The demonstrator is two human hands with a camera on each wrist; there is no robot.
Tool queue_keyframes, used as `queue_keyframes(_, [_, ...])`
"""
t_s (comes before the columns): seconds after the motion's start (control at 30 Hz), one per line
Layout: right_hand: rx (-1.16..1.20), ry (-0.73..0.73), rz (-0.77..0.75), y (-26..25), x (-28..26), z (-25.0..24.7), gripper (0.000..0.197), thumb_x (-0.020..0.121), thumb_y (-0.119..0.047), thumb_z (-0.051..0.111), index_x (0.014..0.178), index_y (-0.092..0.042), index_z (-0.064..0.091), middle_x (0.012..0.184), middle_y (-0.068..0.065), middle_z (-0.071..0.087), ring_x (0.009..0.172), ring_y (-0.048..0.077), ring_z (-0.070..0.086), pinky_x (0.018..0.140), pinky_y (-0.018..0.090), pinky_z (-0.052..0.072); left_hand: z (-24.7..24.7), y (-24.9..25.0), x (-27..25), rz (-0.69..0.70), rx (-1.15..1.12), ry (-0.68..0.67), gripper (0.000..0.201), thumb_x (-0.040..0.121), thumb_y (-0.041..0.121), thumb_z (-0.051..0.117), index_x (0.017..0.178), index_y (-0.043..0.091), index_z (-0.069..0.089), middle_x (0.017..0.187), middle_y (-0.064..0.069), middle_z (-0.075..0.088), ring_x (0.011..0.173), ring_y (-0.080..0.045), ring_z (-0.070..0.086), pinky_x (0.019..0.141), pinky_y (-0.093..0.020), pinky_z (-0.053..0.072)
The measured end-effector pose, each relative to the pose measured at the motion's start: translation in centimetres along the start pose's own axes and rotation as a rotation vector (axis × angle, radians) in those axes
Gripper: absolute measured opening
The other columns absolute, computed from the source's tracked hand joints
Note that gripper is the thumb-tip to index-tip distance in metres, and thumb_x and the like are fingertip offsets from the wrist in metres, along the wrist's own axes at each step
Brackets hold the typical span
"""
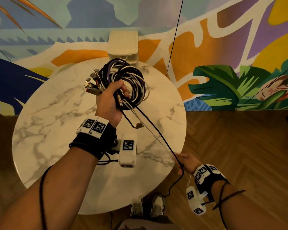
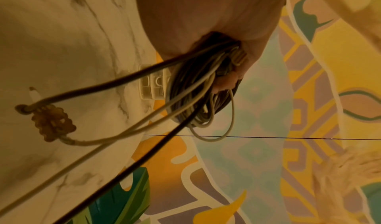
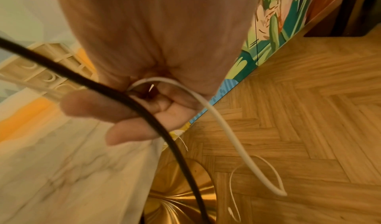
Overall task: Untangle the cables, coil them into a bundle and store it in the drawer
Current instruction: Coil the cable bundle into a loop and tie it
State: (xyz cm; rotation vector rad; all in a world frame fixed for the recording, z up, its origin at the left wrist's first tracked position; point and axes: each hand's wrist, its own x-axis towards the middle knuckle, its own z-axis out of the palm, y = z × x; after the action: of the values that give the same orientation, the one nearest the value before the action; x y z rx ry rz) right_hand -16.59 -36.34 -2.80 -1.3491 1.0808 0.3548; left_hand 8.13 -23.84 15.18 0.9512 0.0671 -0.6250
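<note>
My left hand (image 1: 114,95) grips a coiled bundle of black, purple and white cables (image 1: 128,75) above the round marble table (image 1: 60,113), with several USB plugs (image 1: 91,83) fanning out to its left. The left wrist view shows the coil (image 2: 195,94) hanging below my palm. A black cable (image 1: 156,130) and a white cable (image 1: 150,128) run taut from the coil to my right hand (image 1: 184,161), which pinches both at the table's right edge. In the right wrist view the black cable (image 3: 164,129) and white cable (image 3: 226,138) trail down past my fingers (image 3: 128,129). A cream drawer unit (image 1: 123,45) stands at the table's far edge.
A beaded knot (image 1: 138,125) hangs on a short cable end below the coil, also visible as a knot (image 2: 53,125). The table has a brass base (image 3: 181,203). Herringbone wood floor (image 1: 239,155) lies to the right, a painted mural wall behind. My shoes (image 1: 148,206) show under the table.
</note>
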Motion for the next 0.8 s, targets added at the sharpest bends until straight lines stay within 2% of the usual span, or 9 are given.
queue_keyframes(0.13, [0.015, -0.002, 0.016, 0.0, -0.2, 0.2, 0.033, 0.097, -0.029, 0.048, 0.102, 0.000, 0.063, 0.059, 0.005, 0.046, 0.036, 0.009, 0.054, 0.041, 0.020, 0.048, 0.5, 0.4, 0.2, 0.023, -0.010, 0.004, 0.016, 0.087, 0.003, 0.055, 0.072, 0.007, 0.055, 0.059, -0.003, 0.052, 0.049, -0.014, 0.049, 0.054, -0.025, 0.045])
queue_keyframes(0.27, [0.028, -0.002, -0.012, -0.5, -0.7, 0.4, 0.034, 0.094, -0.033, 0.052, 0.087, -0.002, 0.063, 0.052, 0.004, 0.048, 0.033, 0.010, 0.049, 0.038, 0.017, 0.043, 0.7, 0.6, 0.0, 0.028, 0.012, -0.009, 0.015, 0.088, 0.004, 0.055, 0.073, 0.007, 0.054, 0.060, -0.003, 0.051, 0.048, -0.014, 0.048, 0.053, -0.025, 0.045])
queue_keyframes(0.33, [0.020, -0.012, -0.036, -1.1, -0.4, 0.4, 0.031, 0.096, -0.031, 0.051, 0.085, -0.004, 0.062, 0.059, 0.008, 0.051, 0.038, 0.014, 0.050, 0.041, 0.021, 0.044, 0.8, 0.7, -0.2, 0.023, 0.042, -0.031, 0.012, 0.088, 0.004, 0.055, 0.076, 0.007, 0.055, 0.060, -0.003, 0.051, 0.048, -0.013, 0.048, 0.052, -0.025, 0.045])
queue_keyframes(0.43, [0.034, 0.075, -0.218, -3.3, 0.0, 0.8, 0.030, 0.091, -0.041, 0.054, 0.088, -0.011, 0.060, 0.077, 0.012, 0.056, 0.064, 0.024, 0.052, 0.063, 0.034, 0.044, 1.0, 0.8, -0.1, 0.024, 0.091, -0.047, 0.007, 0.087, 0.004, 0.056, 0.081, 0.004, 0.056, 0.060, -0.003, 0.052, 0.047, -0.013, 0.048, 0.050, -0.025, 0.044])
queue_keyframes(0.53, [0.053, 0.183, -0.582, -7.5, -0.9, 1.4, 0.037, 0.082, -0.051, 0.055, 0.103, -0.021, 0.062, 0.098, -0.005, 0.064, 0.090, 0.007, 0.060, 0.086, 0.029, 0.047, 1.0, 0.2, -0.5, 0.026, 0.137, -0.040, 0.005, 0.086, 0.003, 0.057, 0.083, 0.003, 0.053, 0.060, -0.005, 0.050, 0.046, -0.015, 0.047, 0.049, -0.024, 0.043])
queue_keyframes(0.6, [-0.009, 0.048, -0.700, -11.1, -2.1, 2.6, 0.051, 0.080, -0.057, 0.061, 0.122, -0.030, 0.055, 0.125, -0.011, 0.058, 0.116, 0.000, 0.052, 0.099, 0.024, 0.041, 0.8, -0.7, -0.9, 0.012, 0.173, -0.049, 0.008, 0.086, 0.002, 0.057, 0.079, 0.003, 0.052, 0.059, -0.005, 0.049, 0.045, -0.016, 0.046, 0.048, -0.023, 0.042])
queue_keyframes(0.67, [-0.185, -0.083, -0.713, -13.7, -3.3, 4.2, 0.070, 0.072, -0.063, 0.065, 0.132, -0.033, 0.047, 0.138, -0.012, 0.050, 0.128, 0.003, 0.044, 0.106, 0.025, 0.033, 0.5, -1.3, -1.3, -0.011, 0.206, -0.075, 0.011, 0.086, 0.002, 0.056, 0.075, 0.004, 0.053, 0.058, -0.004, 0.049, 0.046, -0.015, 0.045, 0.048, -0.023, 0.040])
queue_keyframes(0.73, [-0.258, -0.143, -0.680, -14.6, -3.7, 5.5, 0.063, 0.075, -0.052, 0.070, 0.129, -0.026, 0.051, 0.131, -0.008, 0.057, 0.122, 0.007, 0.051, 0.106, 0.032, 0.039, 0.2, -1.3, -1.4, -0.038, 0.206, -0.101, 0.008, 0.086, 0.003, 0.056, 0.079, 0.005, 0.053, 0.059, -0.002, 0.048, 0.046, -0.014, 0.044, 0.048, -0.024, 0.039])
queue_keyframes(0.8, [-0.298, -0.198, -0.644, -14.6, -4.3, 6.4, 0.033, 0.081, -0.036, 0.071, 0.111, -0.024, 0.062, 0.106, -0.009, 0.066, 0.100, 0.006, 0.061, 0.095, 0.032, 0.047, 0.2, -1.3, -1.7, -0.063, 0.188, -0.123, 0.004, 0.086, 0.004, 0.055, 0.084, 0.005, 0.052, 0.059, -0.001, 0.048, 0.046, -0.014, 0.043, 0.048, -0.024, 0.037])
